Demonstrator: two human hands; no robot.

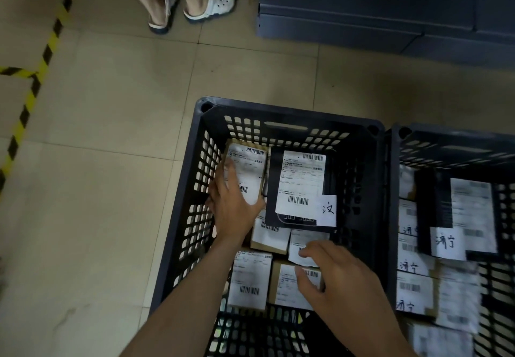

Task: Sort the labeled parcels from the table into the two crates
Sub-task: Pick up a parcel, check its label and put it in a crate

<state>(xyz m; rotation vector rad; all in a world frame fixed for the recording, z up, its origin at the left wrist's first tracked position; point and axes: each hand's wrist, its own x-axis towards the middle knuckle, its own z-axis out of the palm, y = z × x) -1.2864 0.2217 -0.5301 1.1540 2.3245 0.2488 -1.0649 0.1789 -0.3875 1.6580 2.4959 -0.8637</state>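
1. Where it lies in the far corner of the left crate (pixel 278 112), against the outer wall, the small cardboard parcel (pixel 250 167) shows a white shipping label on its top face. It looks light and stiff. Its taped, labelled face may be slick, so a hold across its two long sides would likely serve best.
2. The left hand (pixel 231 203) rests on that parcel, fingers straight and spread over the label, nothing enclosed.
3. The right hand (pixel 331 270) is at the near side of the left crate with its fingers bent. The fingertips are at the edge of a white soft-looking parcel (pixel 306 238) and the thumb is on a brown labelled box (pixel 284 287). Whether it pinches either cannot be told.
4. Left crate, contents:
   - a flat black parcel (pixel 301 189) lies beside the small cardboard parcel and carries a handwritten tag (pixel 328 209);
   - several more labelled boxes lie nearer the wearer, flat and label up.
5. The right crate (pixel 446 131) touches the left crate's side wall. It holds a black parcel (pixel 434 203) and a stack of blurred labelled parcels. Several of them bear a different handwritten tag (pixel 447 242).
6. Beyond the left crate are a tiled floor (pixel 125 105), hazard tape (pixel 41 58), stacked dark boxes (pixel 390 8) and another person's sandalled feet (pixel 195 2).
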